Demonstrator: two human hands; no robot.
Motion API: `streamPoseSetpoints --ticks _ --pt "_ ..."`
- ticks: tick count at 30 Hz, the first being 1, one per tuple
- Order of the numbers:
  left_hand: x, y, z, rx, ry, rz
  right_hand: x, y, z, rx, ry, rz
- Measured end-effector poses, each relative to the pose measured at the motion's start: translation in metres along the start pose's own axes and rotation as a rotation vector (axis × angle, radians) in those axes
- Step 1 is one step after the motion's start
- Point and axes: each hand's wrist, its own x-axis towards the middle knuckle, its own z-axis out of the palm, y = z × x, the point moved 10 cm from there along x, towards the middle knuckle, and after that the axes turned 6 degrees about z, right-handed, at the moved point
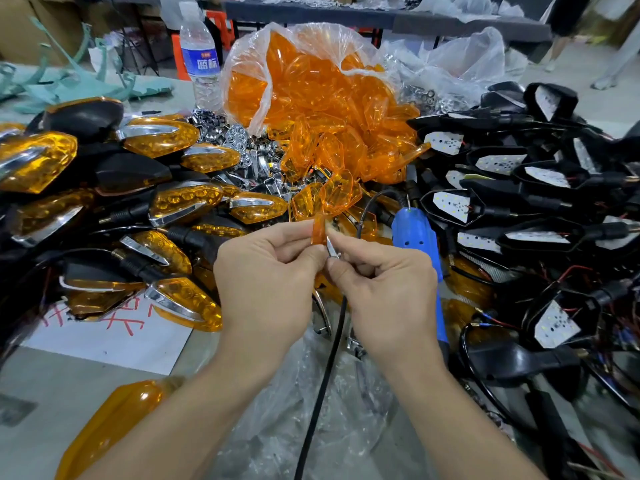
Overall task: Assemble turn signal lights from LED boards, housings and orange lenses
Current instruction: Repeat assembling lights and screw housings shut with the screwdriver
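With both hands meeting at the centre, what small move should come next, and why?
Probably press the chrome trim into the orange lens. The left hand pinches the lens, the right hand pinches the trim, and the two parts touch at their edges but do not look seated yet.

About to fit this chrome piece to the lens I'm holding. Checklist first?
1. Orange lens pinched in left hand: ok.
2. Chrome piece pinched in right hand: ok.
3. Piece aligned with lens edge: cannot tell, fingers hide it.
4. Housing with LED board ready at right: ok.
5. Blue tool lying unheld beside right hand: ok.
6. Black cable trailing below the hands, might snag: not ok.
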Motion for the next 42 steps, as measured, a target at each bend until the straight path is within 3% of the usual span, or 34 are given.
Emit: streamPoseSetpoints --ticks 8,13,20,25,35,42 --pt "0.003 -0.022 -0.001 -0.202 0.026 -0.173 0.012 0.011 -0.001 0.074 -0.065 0.079" --pt "0.005 -0.019 0.002 -0.177 -0.027 -0.16 0.014 0.014 -0.003 -0.016 -0.08 0.086" --pt "0.01 -0.019 0.003 -0.196 -0.093 -0.178 0.015 0.017 0.014 -0.011 -0.296 0.113" --pt "0.011 -0.019 0.004 -0.244 -0.111 -0.207 0.012 0.006 0.016 -0.064 -0.344 0.071" --pt "0.008 -0.021 0.003 -0.215 -0.126 -0.173 0.007 0.016 0.024 0.09 -0.434 0.236" --pt "0.005 -0.021 0.003 -0.154 -0.13 -0.18 0.008 0.008 0.016 -0.215 -0.418 0.082"
